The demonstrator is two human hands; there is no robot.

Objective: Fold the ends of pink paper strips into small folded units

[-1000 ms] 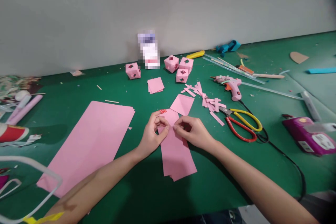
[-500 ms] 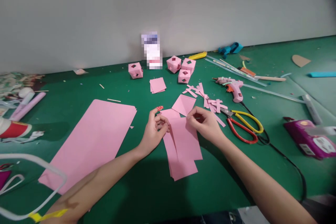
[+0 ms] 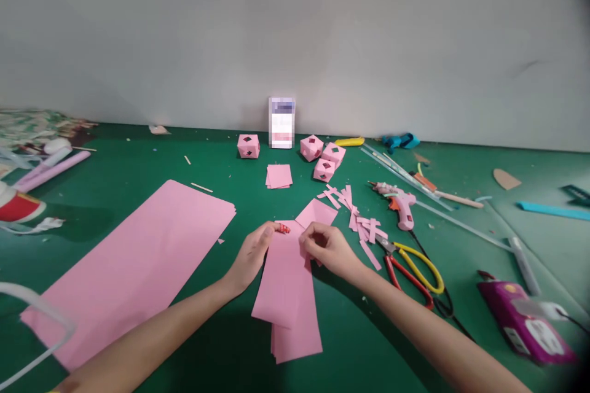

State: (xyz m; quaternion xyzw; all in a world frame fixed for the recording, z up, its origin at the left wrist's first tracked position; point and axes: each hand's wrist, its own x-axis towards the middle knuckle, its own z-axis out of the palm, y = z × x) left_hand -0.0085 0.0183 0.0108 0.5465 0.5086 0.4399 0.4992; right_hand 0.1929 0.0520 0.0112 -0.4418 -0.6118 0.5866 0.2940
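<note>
My right hand [image 3: 328, 248] pinches the upper right edge of a pink paper strip [image 3: 282, 279]. At the strip's upper left edge is my left hand [image 3: 251, 256], closed on the paper, with a red wrapping on one fingertip. Beneath this sheet, more pink strips [image 3: 299, 341] stick out toward me, slightly fanned. A pink paper square [image 3: 318, 214] lies just beyond my right hand. Farther back are a small stack of pink squares [image 3: 279, 176] and several pink paper boxes with diamond holes, one of them [image 3: 249, 146] standing apart on the left.
Large pink sheets [image 3: 147, 264] lie on the left. To the right are pink offcuts [image 3: 354, 215], red-and-yellow-handled scissors [image 3: 417, 270], a pink glue gun [image 3: 402, 206] with its cord, clear glue sticks and a purple box-shaped device [image 3: 523, 319]. A yellow cutter [image 3: 349, 142] rests near the wall.
The top strip has shifted left across the strips beneath it. My left hand has gone from curled fingers beside it to gripping its left edge. The camera view has tilted upward.
</note>
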